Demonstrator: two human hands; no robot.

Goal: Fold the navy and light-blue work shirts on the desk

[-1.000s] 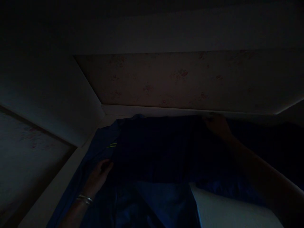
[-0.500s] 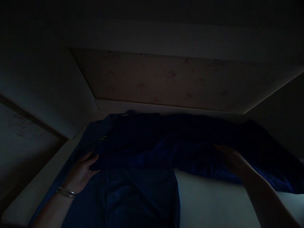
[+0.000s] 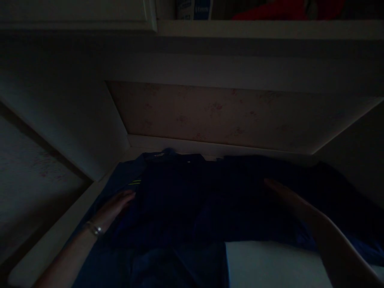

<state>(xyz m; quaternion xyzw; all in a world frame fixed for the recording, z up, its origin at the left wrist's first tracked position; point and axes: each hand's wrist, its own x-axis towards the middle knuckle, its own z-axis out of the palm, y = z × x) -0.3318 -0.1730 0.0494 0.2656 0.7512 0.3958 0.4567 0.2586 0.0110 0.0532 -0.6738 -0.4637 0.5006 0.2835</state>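
Observation:
A very dark navy garment (image 3: 180, 200), probably a shirt with a collar at the back, lies spread out. Beneath it is a blue garment (image 3: 180, 266), whose left part shows yellow stripes. My left hand (image 3: 121, 200), wearing a metal bracelet, rests at the navy garment's left side near those stripes, fingers stretched out. Over the navy cloth's right part reaches my right hand (image 3: 283, 196), its fingers extended and slightly blurred. Dim light hides whether either hand presses on the fabric.
The clothes lie on a pale surface (image 3: 273, 264) inside a recess. Flower-patterned wallpaper (image 3: 216, 116) covers the back wall. An overhead shelf edge (image 3: 255, 30) holds a red item (image 3: 279, 10) and a blue-and-white package (image 3: 195, 9). A pale panel (image 3: 75, 132) stands at left.
The navy cloth's front edge has come nearer to me, covering more of the blue garment. My left hand has let go of that edge. The view has tilted up, showing the shelf.

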